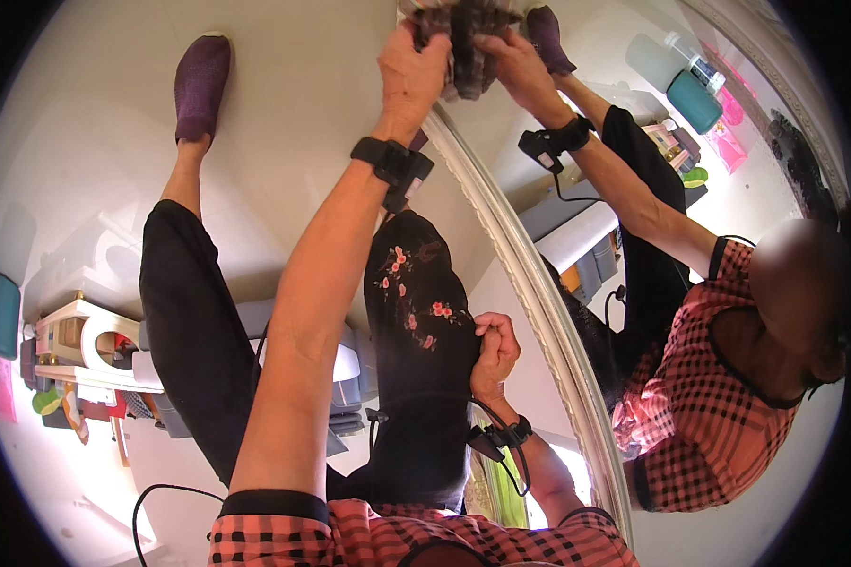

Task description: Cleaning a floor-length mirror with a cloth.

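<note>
My left hand reaches far forward, gripping a crumpled dark brown and grey cloth against the top part of a large mirror. The cloth is blurred and meets its own reflection, so its exact edge is hard to tell. Lower down, my right hand is curled with its fingertips touching the side of my black trouser leg, which bears pink flowers. No object shows in it. Black straps with small devices and cables sit on both wrists.
An ornate whitish mirror frame curves down beside my right leg. The mirror reflects my checked shirt and arm. My purple shoe stands on pale floor. Towards the left rim are a white shelf unit, a teal container and grey seating.
</note>
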`<control>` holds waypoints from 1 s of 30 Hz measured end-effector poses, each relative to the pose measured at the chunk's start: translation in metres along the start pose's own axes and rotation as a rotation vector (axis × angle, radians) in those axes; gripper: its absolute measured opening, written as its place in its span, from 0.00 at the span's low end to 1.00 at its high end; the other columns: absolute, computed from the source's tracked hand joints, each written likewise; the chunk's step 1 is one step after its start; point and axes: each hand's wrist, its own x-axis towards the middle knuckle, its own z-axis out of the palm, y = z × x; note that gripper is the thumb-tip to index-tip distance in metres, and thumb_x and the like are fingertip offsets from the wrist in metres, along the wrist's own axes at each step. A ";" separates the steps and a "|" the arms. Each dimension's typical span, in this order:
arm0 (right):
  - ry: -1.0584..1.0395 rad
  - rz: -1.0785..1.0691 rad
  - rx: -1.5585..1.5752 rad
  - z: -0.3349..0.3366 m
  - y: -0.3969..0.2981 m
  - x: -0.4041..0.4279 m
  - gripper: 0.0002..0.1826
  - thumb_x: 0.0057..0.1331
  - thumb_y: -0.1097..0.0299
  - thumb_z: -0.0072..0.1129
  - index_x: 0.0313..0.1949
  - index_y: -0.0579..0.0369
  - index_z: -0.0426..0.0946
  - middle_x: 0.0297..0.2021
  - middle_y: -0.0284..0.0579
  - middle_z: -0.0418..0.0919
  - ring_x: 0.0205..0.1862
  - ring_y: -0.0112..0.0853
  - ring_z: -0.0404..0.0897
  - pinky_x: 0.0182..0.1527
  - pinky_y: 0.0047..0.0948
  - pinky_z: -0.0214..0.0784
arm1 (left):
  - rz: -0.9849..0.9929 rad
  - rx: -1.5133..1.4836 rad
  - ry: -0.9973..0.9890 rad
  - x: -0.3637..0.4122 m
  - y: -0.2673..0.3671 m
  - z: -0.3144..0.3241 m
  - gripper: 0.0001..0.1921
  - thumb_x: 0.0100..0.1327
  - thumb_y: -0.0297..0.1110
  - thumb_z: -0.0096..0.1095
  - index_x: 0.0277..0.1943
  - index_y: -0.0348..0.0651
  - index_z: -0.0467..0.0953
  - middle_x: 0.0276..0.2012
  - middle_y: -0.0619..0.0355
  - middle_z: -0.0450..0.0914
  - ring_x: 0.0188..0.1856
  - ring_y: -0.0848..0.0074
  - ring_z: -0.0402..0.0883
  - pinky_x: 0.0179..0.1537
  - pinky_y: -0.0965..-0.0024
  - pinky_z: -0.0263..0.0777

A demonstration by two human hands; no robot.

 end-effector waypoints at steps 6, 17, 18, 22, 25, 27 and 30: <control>0.009 -0.046 -0.016 -0.007 -0.001 0.000 0.09 0.63 0.74 0.38 0.33 0.57 0.71 0.25 0.28 0.65 0.23 0.14 0.57 0.25 0.13 0.46 | -0.075 0.025 -0.047 0.030 0.052 0.004 0.16 0.65 0.39 0.45 0.43 0.32 0.70 0.26 0.57 0.74 0.28 0.70 0.72 0.32 0.64 0.68; -0.008 -0.077 -0.023 -0.008 0.002 0.009 0.08 0.64 0.74 0.39 0.33 0.57 0.71 0.25 0.29 0.64 0.24 0.14 0.57 0.27 0.13 0.46 | 0.243 -0.131 -0.094 -0.107 0.067 0.027 0.14 0.54 0.27 0.55 0.43 0.33 0.69 0.27 0.52 0.75 0.27 0.69 0.74 0.32 0.71 0.69; -0.015 -0.080 -0.011 -0.005 0.002 0.008 0.08 0.64 0.74 0.39 0.33 0.57 0.71 0.25 0.29 0.64 0.25 0.14 0.57 0.27 0.13 0.47 | 0.374 -0.058 -0.069 -0.103 0.064 0.023 0.12 0.53 0.24 0.54 0.41 0.32 0.69 0.27 0.48 0.74 0.30 0.61 0.74 0.35 0.68 0.69; -0.014 -0.010 -0.055 -0.008 -0.007 -0.002 0.10 0.64 0.77 0.37 0.34 0.57 0.71 0.24 0.31 0.66 0.26 0.17 0.62 0.29 0.15 0.52 | 0.048 0.007 -0.020 -0.051 0.026 0.010 0.10 0.53 0.26 0.52 0.38 0.32 0.70 0.29 0.43 0.75 0.31 0.53 0.74 0.36 0.62 0.68; -0.017 0.003 0.007 -0.004 -0.009 -0.006 0.09 0.63 0.75 0.38 0.32 0.57 0.71 0.25 0.29 0.65 0.25 0.14 0.57 0.27 0.13 0.46 | 0.128 0.145 0.036 -0.007 -0.027 -0.001 0.10 0.53 0.30 0.52 0.36 0.31 0.71 0.31 0.41 0.76 0.33 0.51 0.75 0.36 0.60 0.68; -0.022 -0.021 -0.029 -0.003 -0.007 -0.005 0.09 0.63 0.75 0.38 0.32 0.57 0.71 0.25 0.29 0.65 0.25 0.14 0.58 0.27 0.13 0.46 | 0.081 0.245 0.018 -0.006 -0.031 -0.003 0.11 0.54 0.32 0.52 0.35 0.31 0.72 0.32 0.40 0.76 0.34 0.50 0.75 0.37 0.59 0.68; -0.006 -0.034 0.012 -0.005 0.000 0.002 0.09 0.63 0.75 0.38 0.33 0.58 0.71 0.25 0.29 0.65 0.25 0.14 0.57 0.26 0.13 0.46 | -0.041 0.154 -0.143 -0.042 -0.006 0.003 0.11 0.54 0.32 0.52 0.34 0.31 0.72 0.30 0.40 0.75 0.34 0.49 0.74 0.37 0.59 0.68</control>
